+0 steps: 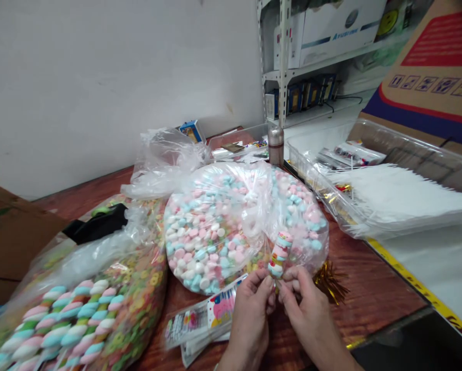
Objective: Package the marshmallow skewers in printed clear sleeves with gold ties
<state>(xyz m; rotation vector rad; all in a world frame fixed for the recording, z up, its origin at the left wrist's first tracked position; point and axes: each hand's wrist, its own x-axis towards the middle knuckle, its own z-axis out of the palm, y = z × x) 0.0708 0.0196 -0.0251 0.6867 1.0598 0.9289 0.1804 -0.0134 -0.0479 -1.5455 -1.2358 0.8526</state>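
Observation:
My left hand [250, 314] and my right hand [306, 309] meet low in the middle of the view, both pinched on the bottom of a small skewer of pastel marshmallows [280, 253] that stands upright between them. Right behind it lies a big clear bag of small pink, white and blue marshmallows [215, 232]. Under my left wrist lie flat printed packets [203, 322]. A gold foil tie [329, 281] sits just right of my right hand.
A large bag of twisted marshmallows and ring candies [84, 309] fills the lower left, with a black clip [99, 224] on it. A clear tray of white sheets [400, 196] is at the right, a metal flask [276, 145] behind, shelves [311, 67] and a cardboard box [435, 77] beyond.

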